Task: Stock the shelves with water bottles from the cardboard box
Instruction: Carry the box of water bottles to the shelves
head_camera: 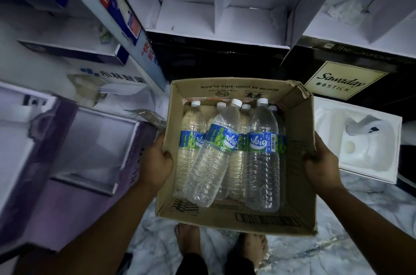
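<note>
Both hands, left [155, 161] and right [320, 163], grip clamped on cardboard box [299, 126] walls; water bottles [262, 153] between.

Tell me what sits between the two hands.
In the head view, the open cardboard box spans the gap between the left hand and right hand, with water bottles lying inside.

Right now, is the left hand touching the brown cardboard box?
Touching. The head view shows the left hand gripping the brown cardboard box at its left wall, thumb hooked over the rim.
</note>
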Demonstrator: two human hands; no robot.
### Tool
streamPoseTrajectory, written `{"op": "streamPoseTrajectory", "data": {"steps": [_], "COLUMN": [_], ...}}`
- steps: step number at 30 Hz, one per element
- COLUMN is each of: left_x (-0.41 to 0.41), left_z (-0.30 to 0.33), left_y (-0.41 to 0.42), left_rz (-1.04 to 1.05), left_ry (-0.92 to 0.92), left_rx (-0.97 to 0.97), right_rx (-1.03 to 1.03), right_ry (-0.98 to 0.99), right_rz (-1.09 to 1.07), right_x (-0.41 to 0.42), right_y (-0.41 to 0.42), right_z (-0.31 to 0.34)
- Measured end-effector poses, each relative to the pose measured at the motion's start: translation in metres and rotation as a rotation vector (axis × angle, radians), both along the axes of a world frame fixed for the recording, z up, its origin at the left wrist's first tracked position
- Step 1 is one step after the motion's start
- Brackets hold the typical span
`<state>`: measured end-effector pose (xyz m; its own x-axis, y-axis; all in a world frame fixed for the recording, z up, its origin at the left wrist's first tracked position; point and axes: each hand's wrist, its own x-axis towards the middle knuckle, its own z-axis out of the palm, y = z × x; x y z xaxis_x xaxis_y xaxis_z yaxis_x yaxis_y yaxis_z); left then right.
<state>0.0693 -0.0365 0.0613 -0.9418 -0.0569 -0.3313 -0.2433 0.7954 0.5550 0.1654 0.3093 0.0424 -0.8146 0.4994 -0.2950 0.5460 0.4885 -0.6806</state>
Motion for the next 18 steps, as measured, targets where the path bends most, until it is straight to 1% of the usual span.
{"op": "streamPoseTrajectory", "data": {"steps": [3, 6, 9, 11, 15, 18], "left_x": [0.02, 0.041, 0.061, 0.076, 0.105, 0.131], "left_z": [0.036, 0.074, 0.111, 0.13, 0.164, 0.182], "left_y": [-0.001, -0.001, 0.001, -0.002, -0.008, -0.016], "left_rz": [0.032, 0.098, 0.126, 0.141, 0.143, 0.159], "left_ry": [0.02, 0.018, 0.048, 0.074, 0.113, 0.155], "left_rx": [0.026, -0.003, 0.053, 0.076, 0.037, 0.081], "right_rx": [-0.006, -0.028, -0.017, -0.003, 0.002, 0.003], "right_ry": [-0.005, 0.002, -0.01, -0.005, 0.004, 0.026], "right_rz": [0.023, 0.044, 0.08, 0.112, 0.137, 0.179], "right_x": [0.004, 0.008, 0.014, 0.02, 0.034, 0.05], "right_y": [0.002, 0.003, 0.004, 0.002, -0.001, -0.004], "right_z": [0.035, 0.071, 0.106, 0.129, 0.169, 0.196]}}
